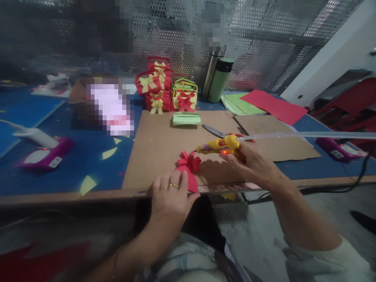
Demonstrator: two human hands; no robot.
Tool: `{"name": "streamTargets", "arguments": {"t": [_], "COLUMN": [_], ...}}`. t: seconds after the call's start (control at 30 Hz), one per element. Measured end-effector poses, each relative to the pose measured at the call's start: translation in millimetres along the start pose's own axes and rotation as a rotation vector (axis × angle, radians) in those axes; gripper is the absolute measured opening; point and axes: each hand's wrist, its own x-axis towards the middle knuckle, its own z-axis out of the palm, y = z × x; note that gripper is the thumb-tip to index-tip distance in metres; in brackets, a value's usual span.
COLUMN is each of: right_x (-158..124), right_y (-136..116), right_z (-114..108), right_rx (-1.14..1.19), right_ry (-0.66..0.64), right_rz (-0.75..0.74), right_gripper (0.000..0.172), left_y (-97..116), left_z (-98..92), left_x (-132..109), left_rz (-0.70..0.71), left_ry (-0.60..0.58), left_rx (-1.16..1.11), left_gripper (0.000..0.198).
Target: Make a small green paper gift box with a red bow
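Observation:
My left hand (170, 196) is closed on a red paper piece (191, 181) at the table's front edge, fingers on top and thumb at its near side. A red paper bow (189, 160) sits at the far end of that piece. In my right hand (254, 162) is a yellow hot glue gun (219, 145), its nozzle pointing left, close above the bow. A small light glows red on the gun, and a clear glue stick (279, 136) runs out of its back to the right. Whether the nozzle touches the bow, I cannot tell.
Scissors (216, 131) and a folded green paper piece (186, 118) lie on the cardboard (158, 137). Red paper baskets (157, 84), a yellow basket (185, 96) and a green bottle (220, 80) stand behind. Purple power strips (47, 156) flank the work; a cable hangs at right.

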Motion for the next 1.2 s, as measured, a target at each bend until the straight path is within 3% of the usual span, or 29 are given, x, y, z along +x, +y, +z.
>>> {"name": "streamTargets", "arguments": {"t": [0.5, 0.77, 1.0, 1.2], "right_x": [-1, 0, -4, -9], "right_y": [-5, -6, -7, -2], "right_z": [5, 3, -2, -3], "right_rx": [-0.080, -0.031, -0.001, 0.007], "right_ry": [-0.125, 0.009, 0.018, 0.027], "right_rz": [0.017, 0.000, 0.003, 0.011], "right_gripper": [0.035, 0.037, 0.039, 0.035], "left_y": [-18, -10, -6, -2], "left_z": [-2.2, 1.1, 2.3, -1.1], "left_x": [-4, -3, 2, 6], "left_rz": [0.076, 0.031, 0.005, -0.010], "left_ry": [-0.004, 0.021, 0.112, 0.116], "left_rx": [-0.091, -0.082, -0.079, -0.079], "left_gripper": [0.039, 0.040, 0.029, 0.020]}}
